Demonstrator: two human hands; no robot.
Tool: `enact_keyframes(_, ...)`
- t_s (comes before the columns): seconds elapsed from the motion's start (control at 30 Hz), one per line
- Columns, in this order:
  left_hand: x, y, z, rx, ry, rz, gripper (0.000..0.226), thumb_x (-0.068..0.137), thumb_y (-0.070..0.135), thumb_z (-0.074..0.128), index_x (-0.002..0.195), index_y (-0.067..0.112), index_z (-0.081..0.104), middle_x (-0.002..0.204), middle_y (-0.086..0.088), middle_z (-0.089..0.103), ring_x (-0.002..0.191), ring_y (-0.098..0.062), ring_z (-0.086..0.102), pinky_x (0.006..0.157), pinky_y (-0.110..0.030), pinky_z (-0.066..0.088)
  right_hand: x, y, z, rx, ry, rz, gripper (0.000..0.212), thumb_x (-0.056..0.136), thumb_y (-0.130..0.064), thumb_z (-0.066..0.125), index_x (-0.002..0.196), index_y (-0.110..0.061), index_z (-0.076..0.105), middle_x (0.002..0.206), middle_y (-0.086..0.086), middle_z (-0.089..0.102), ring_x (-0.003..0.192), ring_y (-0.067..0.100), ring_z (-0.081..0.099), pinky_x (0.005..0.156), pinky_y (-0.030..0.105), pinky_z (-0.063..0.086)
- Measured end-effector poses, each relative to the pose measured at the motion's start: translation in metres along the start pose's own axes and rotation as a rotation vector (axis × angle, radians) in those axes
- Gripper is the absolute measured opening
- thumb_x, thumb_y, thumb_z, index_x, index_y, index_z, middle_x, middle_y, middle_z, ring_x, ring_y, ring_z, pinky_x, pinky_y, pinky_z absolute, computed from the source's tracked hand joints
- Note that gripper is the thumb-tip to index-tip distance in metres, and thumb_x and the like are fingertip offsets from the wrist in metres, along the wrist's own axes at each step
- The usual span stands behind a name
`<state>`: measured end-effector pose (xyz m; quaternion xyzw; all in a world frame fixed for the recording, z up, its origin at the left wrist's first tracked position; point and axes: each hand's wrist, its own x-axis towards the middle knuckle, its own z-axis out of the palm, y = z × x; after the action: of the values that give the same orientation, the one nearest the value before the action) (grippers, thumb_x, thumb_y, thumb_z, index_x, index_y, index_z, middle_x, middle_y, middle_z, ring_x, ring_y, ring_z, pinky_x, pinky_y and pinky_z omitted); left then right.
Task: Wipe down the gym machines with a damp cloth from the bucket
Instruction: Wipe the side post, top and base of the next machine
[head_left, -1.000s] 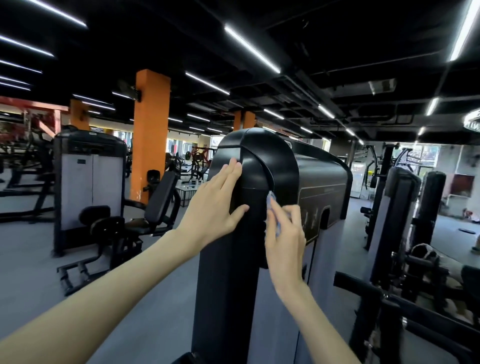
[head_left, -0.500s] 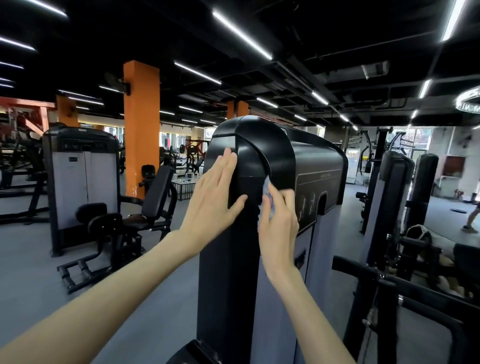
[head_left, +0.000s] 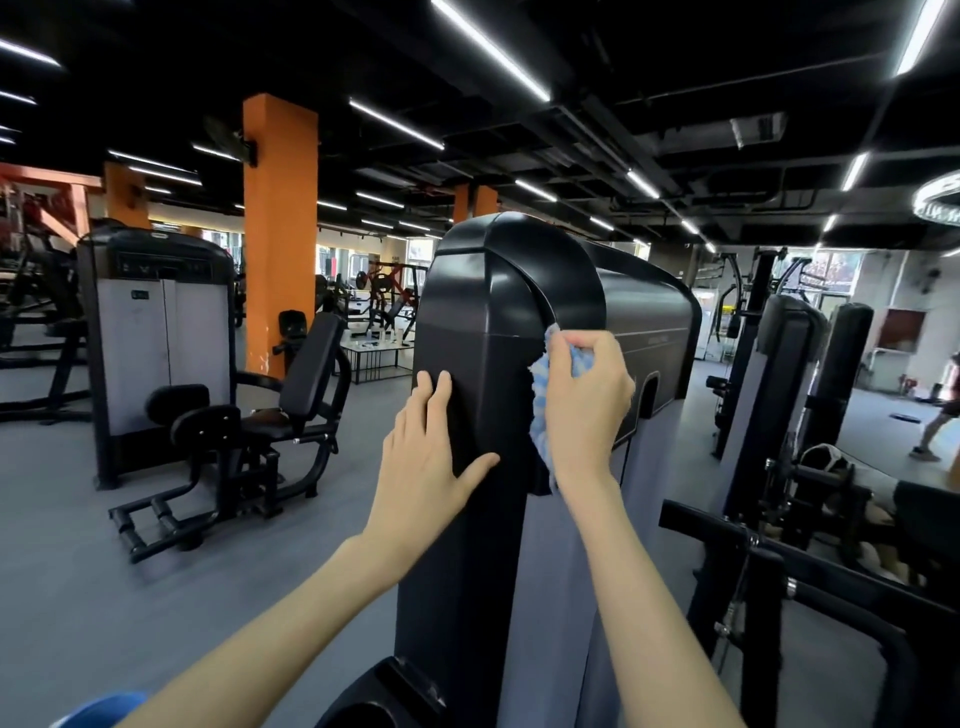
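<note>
A tall black gym machine shroud (head_left: 483, 291) stands right in front of me, with a grey panel (head_left: 550, 597) down its right side. My left hand (head_left: 426, 457) lies flat on its front face, fingers straight, thumb spread to the right. My right hand (head_left: 584, 410) grips a blue and white cloth (head_left: 540, 410) and holds it against the shroud's right edge. Part of the cloth hangs below the fingers. A blue rounded object (head_left: 98, 712), maybe the bucket, shows at the bottom left corner.
Another seated machine (head_left: 208, 395) stands to the left, in front of an orange pillar (head_left: 280, 228). Black frames and pads (head_left: 779, 519) crowd the right side. A person (head_left: 940, 415) walks at the far right. Grey floor (head_left: 78, 545) spreads to the left.
Both hands have slid lower on the shroud. My right hand has curled round the cloth, and more of the cloth shows now.
</note>
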<state>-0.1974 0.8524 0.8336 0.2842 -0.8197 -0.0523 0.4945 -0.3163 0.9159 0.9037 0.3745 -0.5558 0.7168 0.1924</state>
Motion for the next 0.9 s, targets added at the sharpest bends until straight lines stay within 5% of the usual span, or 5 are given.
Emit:
enact_keyframes(0.1, -0.001, -0.001, 0.000, -0.015, -0.008, -0.006, 0.093, 0.084, 0.040, 0.067, 0.152, 0.015, 0.009, 0.159, -0.009, 0.008, 0.145, -0.022, 0.014, 0.113, -0.035, 0.019, -0.045, 0.032, -0.006, -0.022, -0.013, 0.007, 0.011, 0.094, -0.017, 0.060, 0.086, -0.011, 0.058, 0.078, -0.004, 0.062, 0.070, -0.002, 0.059, 0.060, 0.013, 0.043)
enact_keyframes(0.17, -0.003, 0.000, 0.000, -0.025, 0.002, 0.003, 0.091, 0.085, 0.038, 0.067, 0.152, 0.015, 0.010, 0.159, -0.008, 0.006, 0.145, -0.021, 0.011, 0.112, -0.029, 0.013, -0.068, 0.044, -0.012, -0.043, -0.077, 0.013, 0.014, 0.095, -0.018, 0.058, 0.084, -0.011, 0.054, 0.072, 0.001, 0.060, 0.059, 0.006, 0.060, 0.051, 0.023, 0.047)
enact_keyframes(0.37, -0.031, -0.001, 0.013, -0.022, 0.007, 0.001, 0.086, 0.084, 0.020, 0.070, 0.149, 0.005, 0.017, 0.156, -0.014, 0.010, 0.143, -0.028, 0.016, 0.110, -0.025, 0.010, -0.014, 0.004, -0.003, -0.089, -0.035, 0.010, 0.011, 0.095, -0.016, 0.058, 0.085, -0.013, 0.054, 0.088, -0.001, 0.060, 0.076, 0.004, 0.053, 0.073, 0.019, 0.040)
enact_keyframes(0.7, -0.088, -0.029, 0.039, -0.058, -0.100, -0.025, 0.080, 0.080, 0.002, 0.067, 0.147, 0.006, 0.022, 0.152, -0.011, 0.020, 0.133, -0.023, 0.029, 0.105, -0.025, 0.022, -0.132, 0.085, -0.019, -0.124, -0.058, 0.061, 0.015, 0.096, -0.010, 0.055, 0.083, -0.006, 0.049, 0.072, 0.004, 0.052, 0.063, -0.005, 0.052, 0.052, 0.007, 0.039)
enact_keyframes(0.9, -0.090, -0.034, 0.041, -0.040, -0.152, -0.003, 0.085, 0.080, 0.005, 0.070, 0.149, 0.007, 0.019, 0.155, -0.010, 0.017, 0.131, -0.025, 0.032, 0.101, -0.027, 0.027, -0.126, 0.082, -0.012, -0.103, -0.027, 0.176, 0.011, 0.096, -0.013, 0.056, 0.090, -0.005, 0.053, 0.086, 0.002, 0.058, 0.074, -0.006, 0.052, 0.065, 0.010, 0.039)
